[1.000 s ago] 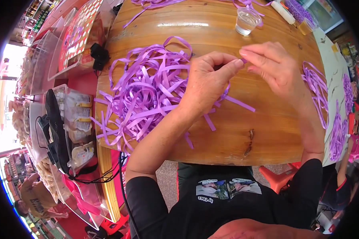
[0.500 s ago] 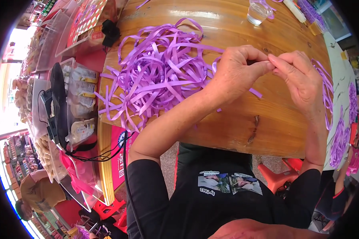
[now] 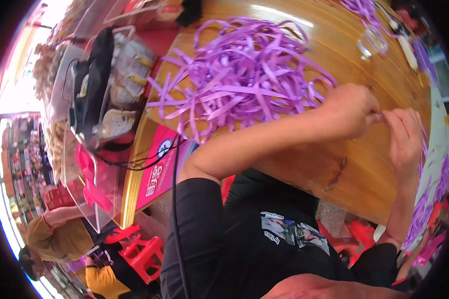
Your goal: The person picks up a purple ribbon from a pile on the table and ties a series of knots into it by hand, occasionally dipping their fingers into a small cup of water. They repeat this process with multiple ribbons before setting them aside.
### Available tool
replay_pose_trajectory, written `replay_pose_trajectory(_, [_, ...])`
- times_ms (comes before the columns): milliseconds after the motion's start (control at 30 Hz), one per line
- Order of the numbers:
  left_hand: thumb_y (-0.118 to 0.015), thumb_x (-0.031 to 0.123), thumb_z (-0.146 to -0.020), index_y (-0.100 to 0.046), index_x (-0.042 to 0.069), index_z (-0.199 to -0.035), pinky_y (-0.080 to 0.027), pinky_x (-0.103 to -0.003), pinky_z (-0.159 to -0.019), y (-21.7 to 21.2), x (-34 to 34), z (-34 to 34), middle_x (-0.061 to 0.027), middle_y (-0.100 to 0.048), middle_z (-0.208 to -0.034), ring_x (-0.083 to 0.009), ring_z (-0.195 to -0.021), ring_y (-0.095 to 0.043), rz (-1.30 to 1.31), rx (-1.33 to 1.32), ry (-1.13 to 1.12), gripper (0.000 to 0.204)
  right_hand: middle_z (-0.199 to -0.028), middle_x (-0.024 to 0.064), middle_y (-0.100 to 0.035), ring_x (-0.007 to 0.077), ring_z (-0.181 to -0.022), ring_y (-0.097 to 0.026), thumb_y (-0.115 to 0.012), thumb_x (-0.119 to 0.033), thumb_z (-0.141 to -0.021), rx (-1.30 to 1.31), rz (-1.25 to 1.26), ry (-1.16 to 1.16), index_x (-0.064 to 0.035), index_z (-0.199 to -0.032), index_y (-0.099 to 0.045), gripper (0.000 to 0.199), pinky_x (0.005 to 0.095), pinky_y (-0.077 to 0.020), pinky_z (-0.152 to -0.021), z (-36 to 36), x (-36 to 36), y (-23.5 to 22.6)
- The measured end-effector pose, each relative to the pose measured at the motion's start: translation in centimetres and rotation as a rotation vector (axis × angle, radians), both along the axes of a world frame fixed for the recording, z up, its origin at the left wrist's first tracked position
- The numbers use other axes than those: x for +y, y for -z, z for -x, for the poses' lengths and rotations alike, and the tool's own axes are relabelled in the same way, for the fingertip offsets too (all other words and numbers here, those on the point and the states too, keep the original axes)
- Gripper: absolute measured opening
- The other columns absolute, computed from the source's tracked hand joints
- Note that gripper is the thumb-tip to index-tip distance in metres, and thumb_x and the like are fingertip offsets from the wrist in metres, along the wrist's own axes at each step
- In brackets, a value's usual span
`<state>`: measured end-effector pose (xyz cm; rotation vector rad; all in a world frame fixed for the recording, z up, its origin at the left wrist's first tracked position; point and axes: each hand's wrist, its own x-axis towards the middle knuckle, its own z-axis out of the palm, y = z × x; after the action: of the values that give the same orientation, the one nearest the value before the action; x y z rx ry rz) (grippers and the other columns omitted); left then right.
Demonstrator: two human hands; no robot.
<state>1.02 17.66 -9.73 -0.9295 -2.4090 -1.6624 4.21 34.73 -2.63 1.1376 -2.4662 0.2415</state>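
A loose heap of purple ribbon strips lies on the round wooden table. My left hand and my right hand meet fingertip to fingertip at the right, both pinching one thin purple strip between them. My left forearm crosses the table from the lower middle, just below the heap. More purple strips lie along the table's right edge, past my right wrist.
A small clear cup stands at the far right of the table. Clear plastic containers with packaged goods and a black item stand at the left. Red stools and seated people are at the lower left.
The view has swung right and down, so the hands now sit at the right edge. Both hands have stayed together on the strip, with fingers drawn tighter.
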Motion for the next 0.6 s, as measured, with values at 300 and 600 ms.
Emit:
replay_pose_trajectory(300, [-0.067, 0.015, -0.068, -0.067, 0.001, -0.072, -0.049, -0.039, -0.060, 0.0, -1.9, 0.4, -0.0170, -0.063, -0.071, -0.0326, -0.068, -0.063, -0.136, -0.004, -0.119, 0.015, -0.083, 0.0115, -0.054, 0.0264, -0.074, -0.053, -0.059, 0.005, -0.078, -0.078, -0.013, 0.076, 0.0020, -0.090, -0.059, 0.012, 0.0328, -0.0417, -0.065, -0.2, -1.9, 0.4])
replay_pose_trajectory(600, [-0.070, 0.005, -0.070, -0.064, -0.001, -0.070, -0.049, -0.027, -0.057, 0.1, -1.2, 1.4, -0.0065, -0.062, -0.066, -0.0133, -0.065, -0.062, -0.647, -0.359, 0.115, 0.009, -0.110, 0.0050, -0.062, 0.0157, -0.102, -0.055, -0.055, 0.001, -0.087, -1.077, 0.931, -0.072, -0.0004, -0.105, -0.063, 0.020, 0.0340, -0.0413, -0.092, 1.2, 4.5, 5.4])
